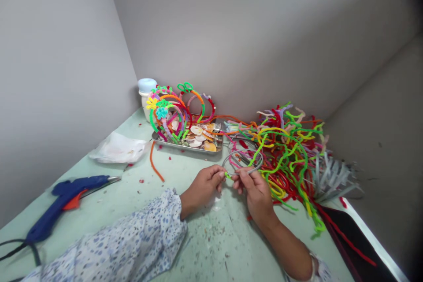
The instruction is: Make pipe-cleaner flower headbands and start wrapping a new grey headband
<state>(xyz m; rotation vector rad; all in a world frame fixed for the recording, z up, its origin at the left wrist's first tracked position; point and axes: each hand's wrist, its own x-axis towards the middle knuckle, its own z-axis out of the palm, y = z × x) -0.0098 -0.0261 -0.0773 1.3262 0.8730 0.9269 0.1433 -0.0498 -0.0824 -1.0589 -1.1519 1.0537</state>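
My left hand (209, 181) is closed in a pinch at a short bit of bright green pipe cleaner (228, 175), which sits against a grey wire hoop (245, 151). Thumb and fingers of my right hand (257, 194) grip the hoop just to the right of that green bit. The loop of the hoop stands up above both hands. Behind it a green strand slants upward; whether it joins the piece in my fingers I cannot tell. My fingertips hide part of the wire.
Finished pipe-cleaner headbands (172, 112) rest on a metal tray (188, 147) of shells. A heap of coloured pipe cleaners (291, 150) spreads at right. At left lie a blue glue gun (71, 196), a white plastic bag (119, 149) and an orange pipe cleaner (154, 164). A lidded jar (145, 101) stands behind.
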